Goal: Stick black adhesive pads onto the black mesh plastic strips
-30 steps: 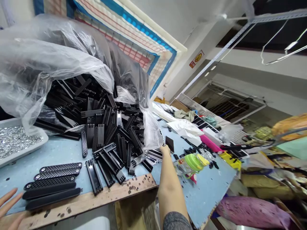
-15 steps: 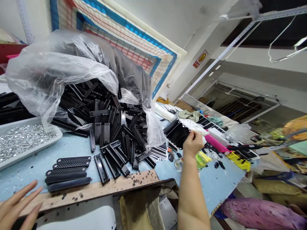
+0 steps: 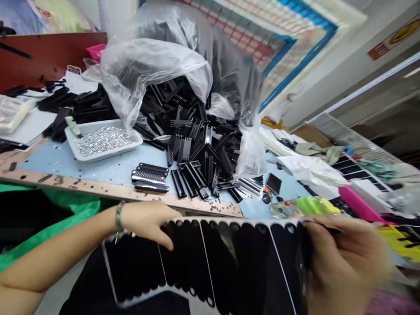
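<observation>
A wide black sheet [image 3: 226, 258] with scalloped edges and thin white dividing lines spans the space below the table's front edge. My left hand [image 3: 149, 221] grips its upper edge, thumb in front and the other fingers hidden behind. At the sheet's right end my right hand [image 3: 344, 258], blurred by motion, pinches the top corner. Beyond the sheet, several black folding combs [image 3: 151, 175] lie stacked on the blue tabletop. Many more loose black comb parts [image 3: 190, 144] spill out of a clear plastic bag [image 3: 157, 61].
Left of the combs stands a white tray [image 3: 105, 142] full of small shiny metal pieces. Black parts [image 3: 82, 103] lie behind it. On the right are a pink bin [image 3: 361, 203], a yellow tray [image 3: 400, 240] and white plastic [image 3: 311, 170]. A wooden strip [image 3: 65, 186] edges the table.
My view has swung left. The right hand has brought the black sheet from the table's right side to in front of me. My left hand, open before, now grips the sheet.
</observation>
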`<move>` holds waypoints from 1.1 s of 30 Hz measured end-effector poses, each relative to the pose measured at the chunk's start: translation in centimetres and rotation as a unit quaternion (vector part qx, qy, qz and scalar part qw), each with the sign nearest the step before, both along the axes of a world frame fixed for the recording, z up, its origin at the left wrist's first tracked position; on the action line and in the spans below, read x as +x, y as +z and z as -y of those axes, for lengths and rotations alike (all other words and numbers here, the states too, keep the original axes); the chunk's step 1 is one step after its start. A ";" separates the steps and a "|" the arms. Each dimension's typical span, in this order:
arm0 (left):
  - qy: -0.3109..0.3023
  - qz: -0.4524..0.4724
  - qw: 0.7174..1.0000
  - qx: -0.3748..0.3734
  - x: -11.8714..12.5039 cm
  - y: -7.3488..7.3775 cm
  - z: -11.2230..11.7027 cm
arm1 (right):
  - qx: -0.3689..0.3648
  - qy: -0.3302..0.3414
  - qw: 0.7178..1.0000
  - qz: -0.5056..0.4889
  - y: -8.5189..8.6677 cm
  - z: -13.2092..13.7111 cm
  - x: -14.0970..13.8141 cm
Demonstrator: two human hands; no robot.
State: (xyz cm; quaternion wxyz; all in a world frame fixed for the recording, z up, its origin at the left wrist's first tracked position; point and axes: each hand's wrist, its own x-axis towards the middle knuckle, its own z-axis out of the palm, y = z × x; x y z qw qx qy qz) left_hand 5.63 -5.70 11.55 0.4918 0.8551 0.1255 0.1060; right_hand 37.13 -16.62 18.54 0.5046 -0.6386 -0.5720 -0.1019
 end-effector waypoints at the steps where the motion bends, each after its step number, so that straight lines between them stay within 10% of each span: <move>1: -0.016 -0.015 0.998 -0.059 -1.9 -1.6 -0.4 | -0.012 -0.019 0.999 -0.030 -2.6 -0.4 0.7; 6: 0.089 -0.171 0.974 -0.117 -10.5 -7.8 -1.7 | -0.205 0.033 0.969 -0.132 -17.1 -1.2 0.2; 10: 0.149 -0.303 0.941 -0.013 -11.4 -9.2 -1.0 | -0.300 0.160 0.931 -0.129 -22.2 -1.4 -5.9; 15: 0.134 -0.039 0.990 -0.011 -4.3 -7.8 0.0 | -0.349 0.373 0.853 -0.106 -19.4 -4.2 -12.2; 19: 0.207 -0.054 0.975 -0.058 -0.8 -7.6 -0.5 | -0.314 0.362 0.854 -0.200 -17.2 -5.7 -12.5; 26: 0.357 0.106 0.877 -0.304 -1.7 -7.2 -0.4 | -0.243 0.345 0.903 -0.085 -15.0 -7.1 -11.6; 33: 0.462 0.232 0.788 -0.335 -0.2 -6.9 0.7 | -0.156 0.345 0.921 0.094 -13.3 -9.2 -13.7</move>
